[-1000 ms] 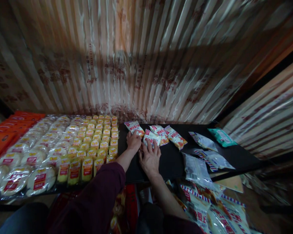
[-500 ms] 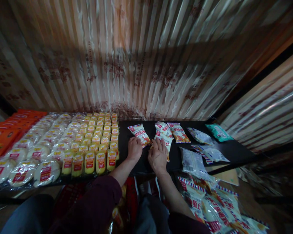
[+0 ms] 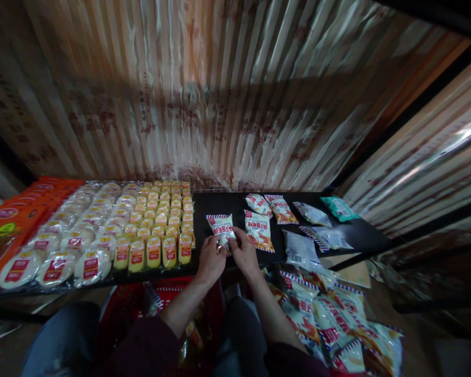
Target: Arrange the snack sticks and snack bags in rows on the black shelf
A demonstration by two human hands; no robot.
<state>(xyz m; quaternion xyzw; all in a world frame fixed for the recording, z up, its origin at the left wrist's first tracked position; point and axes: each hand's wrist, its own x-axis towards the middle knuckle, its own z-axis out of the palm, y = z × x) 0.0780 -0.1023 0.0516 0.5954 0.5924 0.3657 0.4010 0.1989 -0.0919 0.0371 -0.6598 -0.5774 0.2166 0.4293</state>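
On the black shelf (image 3: 235, 203), a white and red bread packet (image 3: 220, 224) with a striped edge lies between my hands. My left hand (image 3: 212, 257) grips its near left side, fingers curled. At its near right side, my right hand (image 3: 243, 254) has bent fingers closed on the same packet. The packet's near end is partly hidden by my fingers. Just right of my right hand lies another bread packet (image 3: 259, 230), with two similar packets, one white and red (image 3: 258, 203) and one beside it (image 3: 281, 209), behind it.
Rows of yellow wrapped cakes (image 3: 153, 252), round white wrapped cakes (image 3: 57, 268) and orange bags (image 3: 8, 225) fill the shelf's left. Farther right lie face-down packets (image 3: 301, 249) and a teal pack (image 3: 339, 208). Below are a red basket (image 3: 172, 283) and a packet heap (image 3: 333, 319).
My right hand has let go of the packet on the right and moved left to the packet at my left hand. That packet now sits slightly closer to me.
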